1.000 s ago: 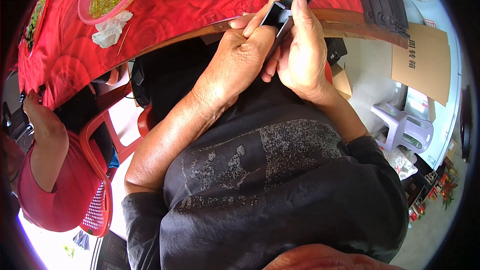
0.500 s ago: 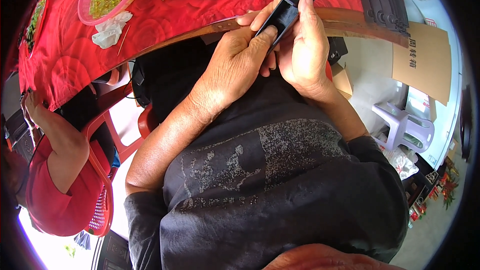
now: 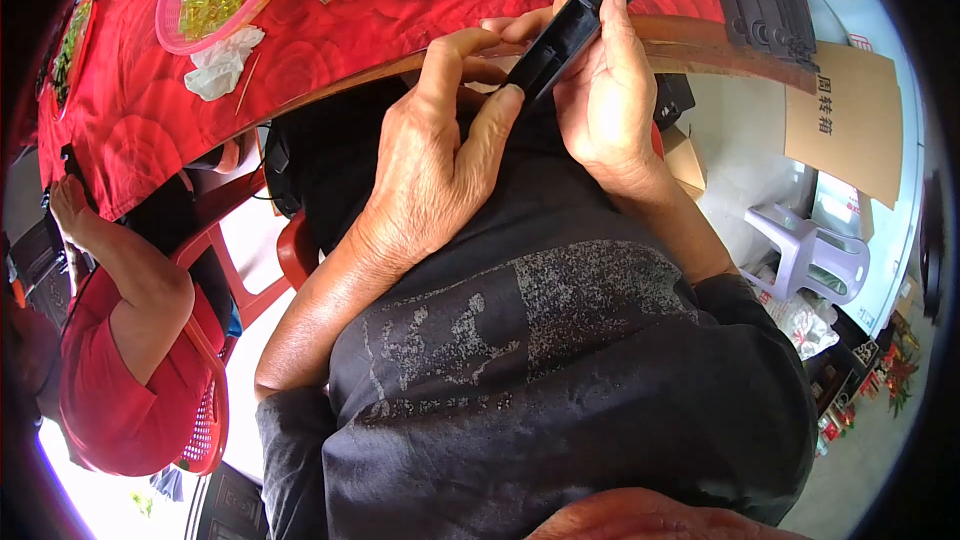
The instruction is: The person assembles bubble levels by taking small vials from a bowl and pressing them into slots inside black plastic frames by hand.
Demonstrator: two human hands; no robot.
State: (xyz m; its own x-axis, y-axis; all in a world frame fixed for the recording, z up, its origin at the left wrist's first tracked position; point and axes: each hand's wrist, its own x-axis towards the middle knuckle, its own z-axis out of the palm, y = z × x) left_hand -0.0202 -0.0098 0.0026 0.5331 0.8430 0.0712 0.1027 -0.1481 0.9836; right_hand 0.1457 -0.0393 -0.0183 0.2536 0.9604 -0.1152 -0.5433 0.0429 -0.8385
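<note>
A long, narrow black plastic housing (image 3: 560, 40) with a hollow trough and a hooked far end is held up at the table's front edge. My right hand (image 3: 610, 100) is closed round it from the right, the thumb pressed along its side near the hooked end. At the near end, the thumb tip of my left hand (image 3: 430, 140) rests on the housing. The left index finger is bent and stands off to the side, while its other fingers curl partly out of sight behind the part.
A pink basket (image 3: 168, 25) of yellow translucent tubes stands on the red tablecloth (image 3: 330, 35), beside crumpled white plastic (image 3: 222, 65). Black strips (image 3: 755, 0) lie at the table's right. A person in red (image 3: 120, 380) sits at left. A cardboard box (image 3: 850, 120) and pale stool (image 3: 800, 250) stand at right.
My left thumb has come out of the trough to the near end, and the left hand has shifted left with its index finger lifted away. The right hand keeps its grip.
</note>
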